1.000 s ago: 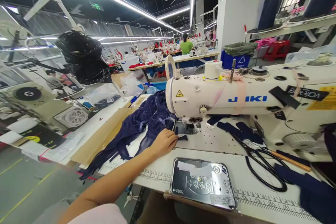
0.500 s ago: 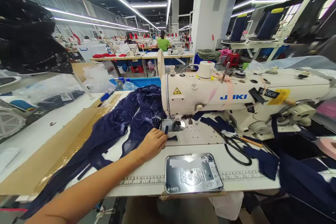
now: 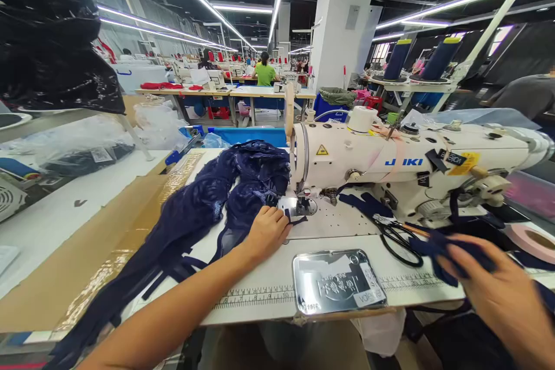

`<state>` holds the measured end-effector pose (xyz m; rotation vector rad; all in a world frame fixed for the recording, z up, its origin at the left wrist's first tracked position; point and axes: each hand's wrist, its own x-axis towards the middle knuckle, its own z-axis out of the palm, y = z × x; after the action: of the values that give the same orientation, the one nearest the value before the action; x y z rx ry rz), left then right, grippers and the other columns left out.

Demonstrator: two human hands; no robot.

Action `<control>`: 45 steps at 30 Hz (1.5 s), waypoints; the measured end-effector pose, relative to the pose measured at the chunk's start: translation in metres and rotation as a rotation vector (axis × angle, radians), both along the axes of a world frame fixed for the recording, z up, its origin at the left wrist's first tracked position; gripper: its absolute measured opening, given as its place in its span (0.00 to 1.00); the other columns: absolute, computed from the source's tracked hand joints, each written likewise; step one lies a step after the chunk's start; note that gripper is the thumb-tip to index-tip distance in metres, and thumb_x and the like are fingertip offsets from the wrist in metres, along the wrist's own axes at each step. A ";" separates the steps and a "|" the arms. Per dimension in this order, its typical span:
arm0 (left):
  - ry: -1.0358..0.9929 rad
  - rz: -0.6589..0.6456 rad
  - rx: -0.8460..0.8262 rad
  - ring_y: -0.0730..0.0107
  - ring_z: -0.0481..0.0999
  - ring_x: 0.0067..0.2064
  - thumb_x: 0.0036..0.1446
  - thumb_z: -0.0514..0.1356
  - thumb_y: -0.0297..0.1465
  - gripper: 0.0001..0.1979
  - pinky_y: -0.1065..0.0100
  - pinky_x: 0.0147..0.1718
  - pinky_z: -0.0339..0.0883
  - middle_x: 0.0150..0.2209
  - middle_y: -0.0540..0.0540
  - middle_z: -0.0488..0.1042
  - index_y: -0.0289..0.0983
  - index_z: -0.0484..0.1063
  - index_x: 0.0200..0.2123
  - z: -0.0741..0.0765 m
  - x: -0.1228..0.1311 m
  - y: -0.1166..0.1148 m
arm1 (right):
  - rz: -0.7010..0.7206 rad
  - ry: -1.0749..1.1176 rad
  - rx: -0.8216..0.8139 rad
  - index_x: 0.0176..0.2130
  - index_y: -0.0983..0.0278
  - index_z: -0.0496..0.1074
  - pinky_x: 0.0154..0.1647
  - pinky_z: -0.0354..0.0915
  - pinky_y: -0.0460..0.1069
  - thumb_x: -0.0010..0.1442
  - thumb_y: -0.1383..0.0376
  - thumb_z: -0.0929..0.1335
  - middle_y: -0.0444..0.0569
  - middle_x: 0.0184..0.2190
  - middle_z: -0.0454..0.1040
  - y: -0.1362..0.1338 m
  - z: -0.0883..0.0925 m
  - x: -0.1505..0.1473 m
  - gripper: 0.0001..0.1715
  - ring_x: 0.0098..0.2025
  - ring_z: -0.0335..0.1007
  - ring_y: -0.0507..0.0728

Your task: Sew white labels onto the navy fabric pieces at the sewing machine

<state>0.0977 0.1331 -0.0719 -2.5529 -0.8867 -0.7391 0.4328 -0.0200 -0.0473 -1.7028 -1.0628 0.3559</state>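
Observation:
My left hand (image 3: 269, 232) is closed on the edge of a navy garment (image 3: 254, 199), right beside the metal needle plate of the sewing machine (image 3: 347, 153). A short navy strip pokes out past its fingertips. The garment's folds spread leftward, and a long navy tail hangs toward the table's front. On the right, my right hand (image 3: 498, 283), somewhat blurred, grips a small navy fabric piece (image 3: 466, 251) between thumb and fingers. Black-handled scissors (image 3: 401, 243) lie just left of that hand, with an orange-brown stick (image 3: 414, 230) close by.
A shiny metal tin (image 3: 340, 282) lies at the table's front edge over a printed ruler (image 3: 255, 298). A pink tape roll (image 3: 531, 243) is at far right. Brown cardboard (image 3: 95, 243) covers the left side. Thread cones (image 3: 440, 60) stand behind; a person in green (image 3: 264, 74) sits farther off.
My right hand has come into view at the right and holds a navy fabric piece. My left hand stays by the needle plate. The whole view has shifted slightly.

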 end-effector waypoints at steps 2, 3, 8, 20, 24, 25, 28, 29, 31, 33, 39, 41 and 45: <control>-0.008 -0.009 -0.065 0.68 0.66 0.28 0.57 0.53 0.28 0.11 0.66 0.29 0.55 0.23 0.47 0.68 0.35 0.65 0.22 0.002 0.000 -0.003 | 0.151 -0.012 0.037 0.33 0.60 0.70 0.24 0.65 0.49 0.49 0.50 0.68 0.45 0.20 0.70 0.048 -0.009 -0.025 0.18 0.22 0.67 0.55; -0.017 -0.019 -0.116 0.70 0.66 0.27 0.57 0.53 0.28 0.11 0.67 0.28 0.55 0.23 0.48 0.68 0.35 0.64 0.22 0.004 0.000 -0.005 | 0.240 -0.068 0.071 0.32 0.61 0.70 0.25 0.66 0.50 0.49 0.49 0.67 0.45 0.21 0.71 0.072 -0.013 -0.037 0.18 0.23 0.67 0.55; -0.002 -0.020 -0.319 0.74 0.65 0.24 0.53 0.55 0.25 0.10 0.70 0.27 0.55 0.20 0.52 0.66 0.35 0.62 0.20 0.008 0.011 -0.006 | 0.570 -0.504 0.189 0.35 0.62 0.69 0.30 0.67 0.51 0.60 0.56 0.59 0.49 0.30 0.73 0.142 -0.036 -0.058 0.16 0.29 0.70 0.56; 0.254 -0.185 -0.209 0.68 0.65 0.34 0.54 0.52 0.19 0.08 0.65 0.34 0.55 0.31 0.47 0.70 0.35 0.64 0.26 0.003 0.046 0.025 | 0.462 -1.165 0.265 0.34 0.66 0.73 0.45 0.64 0.59 0.61 0.67 0.59 0.57 0.42 0.73 0.145 -0.033 -0.028 0.14 0.42 0.68 0.61; 0.232 -0.152 -0.250 0.68 0.68 0.35 0.53 0.51 0.18 0.08 0.64 0.38 0.56 0.32 0.47 0.72 0.34 0.66 0.31 0.005 0.026 0.016 | 0.370 -1.020 0.285 0.31 0.65 0.73 0.42 0.65 0.57 0.60 0.66 0.59 0.55 0.39 0.73 0.139 -0.024 -0.033 0.14 0.40 0.68 0.60; 0.230 -0.145 -0.250 0.67 0.69 0.36 0.53 0.51 0.18 0.08 0.62 0.41 0.55 0.33 0.47 0.73 0.34 0.67 0.33 0.006 0.021 0.013 | 0.374 -1.031 0.289 0.31 0.65 0.73 0.42 0.65 0.57 0.60 0.67 0.59 0.55 0.40 0.73 0.137 -0.022 -0.038 0.15 0.40 0.68 0.60; 0.243 -0.146 -0.205 0.62 0.69 0.43 0.55 0.50 0.20 0.12 0.56 0.47 0.52 0.40 0.43 0.73 0.34 0.66 0.42 0.006 0.013 0.004 | 0.471 -1.228 0.233 0.30 0.65 0.73 0.47 0.60 0.60 0.57 0.70 0.61 0.57 0.37 0.74 0.135 -0.015 -0.061 0.13 0.38 0.68 0.62; 0.257 -0.148 -0.181 0.61 0.69 0.44 0.56 0.50 0.21 0.13 0.55 0.48 0.51 0.42 0.42 0.72 0.33 0.66 0.44 0.005 0.013 0.003 | 0.517 -1.314 0.193 0.29 0.66 0.73 0.48 0.59 0.61 0.55 0.73 0.62 0.57 0.35 0.74 0.134 -0.014 -0.070 0.12 0.37 0.68 0.62; 0.294 -0.148 -0.134 0.59 0.69 0.45 0.56 0.51 0.21 0.11 0.53 0.49 0.51 0.41 0.41 0.72 0.32 0.67 0.42 0.004 0.014 0.001 | 0.583 -1.459 0.112 0.27 0.66 0.73 0.50 0.56 0.61 0.50 0.77 0.63 0.56 0.30 0.74 0.134 -0.014 -0.087 0.12 0.34 0.68 0.62; 0.341 -0.158 -0.097 0.60 0.69 0.43 0.57 0.51 0.21 0.09 0.55 0.49 0.53 0.38 0.41 0.73 0.31 0.68 0.39 0.003 0.017 0.002 | 0.606 -1.533 0.053 0.27 0.66 0.73 0.50 0.56 0.61 0.48 0.78 0.63 0.56 0.28 0.73 0.133 -0.014 -0.096 0.12 0.33 0.68 0.61; 0.420 -0.171 -0.128 0.64 0.69 0.35 0.58 0.49 0.23 0.09 0.64 0.34 0.62 0.34 0.42 0.72 0.30 0.69 0.36 0.004 0.022 0.004 | 0.642 -1.349 0.065 0.34 0.65 0.73 0.47 0.61 0.58 0.54 0.72 0.62 0.52 0.35 0.76 0.138 -0.015 -0.082 0.11 0.35 0.70 0.59; 0.403 -0.168 -0.151 0.63 0.68 0.36 0.59 0.49 0.23 0.10 0.64 0.33 0.62 0.36 0.41 0.72 0.30 0.69 0.38 0.004 0.021 0.003 | 0.735 -1.238 0.135 0.41 0.63 0.71 0.47 0.63 0.57 0.58 0.71 0.60 0.51 0.40 0.75 0.140 -0.017 -0.077 0.15 0.39 0.70 0.58; 0.347 -0.164 -0.199 0.63 0.68 0.38 0.58 0.49 0.23 0.11 0.64 0.34 0.62 0.40 0.41 0.72 0.31 0.68 0.40 -0.001 0.018 0.002 | 0.938 -1.074 0.164 0.41 0.62 0.70 0.43 0.65 0.54 0.61 0.69 0.58 0.51 0.42 0.73 0.143 -0.026 -0.079 0.14 0.43 0.69 0.57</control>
<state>0.1153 0.1348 -0.0729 -2.8345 -0.6706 -0.2427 0.3535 0.1229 -0.0729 -1.0791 -2.5900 -0.1315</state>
